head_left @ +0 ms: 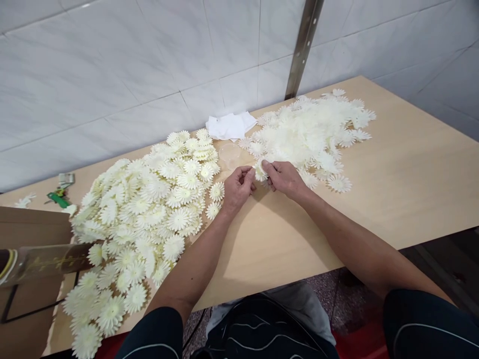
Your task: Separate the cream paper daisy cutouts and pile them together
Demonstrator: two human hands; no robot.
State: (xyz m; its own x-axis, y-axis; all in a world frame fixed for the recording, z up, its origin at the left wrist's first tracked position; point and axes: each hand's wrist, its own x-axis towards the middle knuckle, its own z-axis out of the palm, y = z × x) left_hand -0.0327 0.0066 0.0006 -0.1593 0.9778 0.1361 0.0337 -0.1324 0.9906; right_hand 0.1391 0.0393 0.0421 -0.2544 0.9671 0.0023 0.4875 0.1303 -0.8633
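Note:
My left hand [238,188] and my right hand [285,177] meet above the middle of the table. Between them is a small cream artificial flower [260,171]. The right thumb and fingers pinch its right side, while the left fingertips close on its left edge. A large heap of pale yellow layered flowers [149,199] lies to the left of my left hand. Just beyond my right hand spreads a pile of whiter, flat petal pieces [310,129]. A faint clear round dish or lid [229,153] sits behind my left hand, partly hard to make out.
White paper sheets [230,125] lie near the tiled wall. At the left are a green-handled tool [59,199], a cardboard box [30,224] and a clear bottle [52,259] with dark contents. A metal upright [305,47] stands against the wall behind the wooden table [407,164].

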